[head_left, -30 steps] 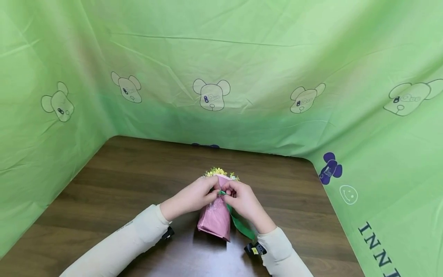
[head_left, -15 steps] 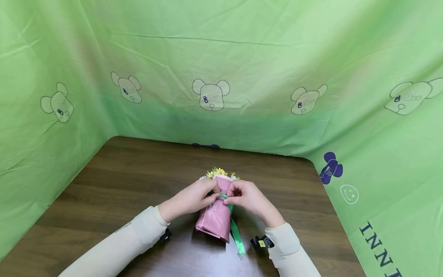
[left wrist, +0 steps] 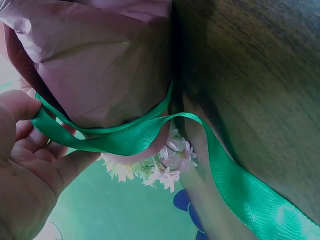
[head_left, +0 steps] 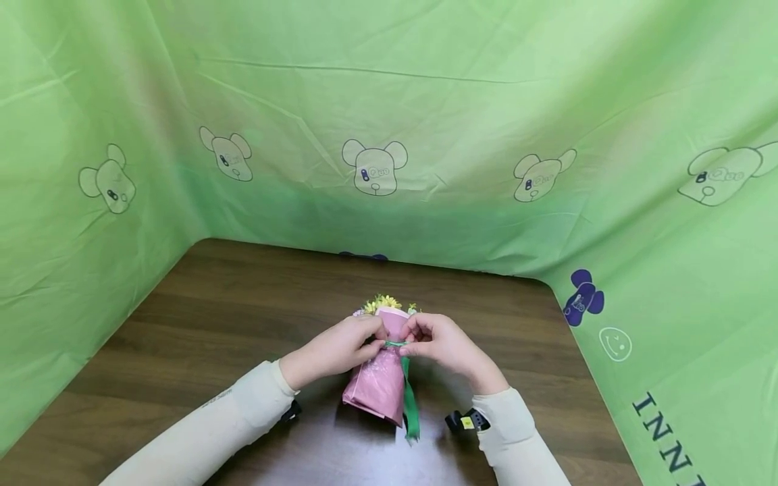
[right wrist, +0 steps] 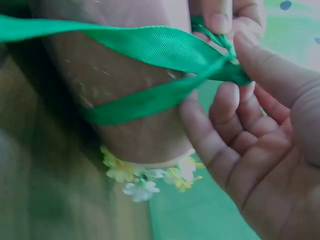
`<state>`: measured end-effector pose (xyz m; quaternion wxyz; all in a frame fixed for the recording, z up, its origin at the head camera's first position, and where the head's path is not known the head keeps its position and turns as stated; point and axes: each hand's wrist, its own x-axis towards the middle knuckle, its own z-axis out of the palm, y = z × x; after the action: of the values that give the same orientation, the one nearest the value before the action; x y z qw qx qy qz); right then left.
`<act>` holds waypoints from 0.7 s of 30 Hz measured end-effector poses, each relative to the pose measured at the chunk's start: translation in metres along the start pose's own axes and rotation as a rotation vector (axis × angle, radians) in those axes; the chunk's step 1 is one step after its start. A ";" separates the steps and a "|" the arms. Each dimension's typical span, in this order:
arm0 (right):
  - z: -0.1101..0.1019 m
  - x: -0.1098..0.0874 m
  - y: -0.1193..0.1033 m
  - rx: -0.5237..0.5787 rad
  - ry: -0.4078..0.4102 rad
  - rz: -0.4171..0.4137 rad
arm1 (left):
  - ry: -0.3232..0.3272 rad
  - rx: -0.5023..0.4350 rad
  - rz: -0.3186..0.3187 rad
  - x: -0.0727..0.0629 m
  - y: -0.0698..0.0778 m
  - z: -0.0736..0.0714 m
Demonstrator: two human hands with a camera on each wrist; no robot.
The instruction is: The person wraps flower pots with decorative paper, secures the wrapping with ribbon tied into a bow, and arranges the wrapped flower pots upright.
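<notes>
A bouquet wrapped in pink paper (head_left: 375, 391) lies on the table, its yellow and white flowers (head_left: 384, 303) pointing away from me. Green ribbon (left wrist: 135, 140) goes round the paper's narrow part. My left hand (head_left: 339, 345) pinches the ribbon at the bouquet's left side. Opposite it, my right hand (head_left: 448, 345) pinches the ribbon between thumb and fingers, where strands cross in a small bunch (right wrist: 227, 65). Between both hands a short length of ribbon stretches across the front. A loose ribbon tail (head_left: 410, 405) trails along the bouquet's right side.
The brown wooden table (head_left: 255, 283) extends to the sides and behind the bouquet. Green printed cloth (head_left: 377, 101) encloses it at the back and both sides. A black wrist strap device (head_left: 467, 421) sits at the right cuff.
My right hand has shifted slightly right, away from the left, drawing out the ribbon between them. The ribbon tail has swung left, nearer the bouquet. My left hand has barely moved.
</notes>
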<state>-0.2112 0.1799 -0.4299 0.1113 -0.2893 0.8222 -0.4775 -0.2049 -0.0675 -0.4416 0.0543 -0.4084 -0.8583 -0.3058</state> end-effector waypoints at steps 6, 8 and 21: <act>-0.006 -0.003 -0.008 -0.171 -0.064 0.026 | 0.050 0.058 -0.051 0.001 0.000 0.000; -0.007 -0.004 -0.012 -0.211 -0.068 0.035 | 0.072 0.103 -0.070 0.000 0.002 -0.001; -0.010 -0.014 -0.003 -0.047 -0.002 -0.057 | 0.113 0.130 -0.070 -0.002 0.003 -0.007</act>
<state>-0.2039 0.1941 -0.4238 0.0917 -0.3154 0.8246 -0.4606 -0.2025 -0.0714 -0.4353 0.1181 -0.3560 -0.8857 -0.2736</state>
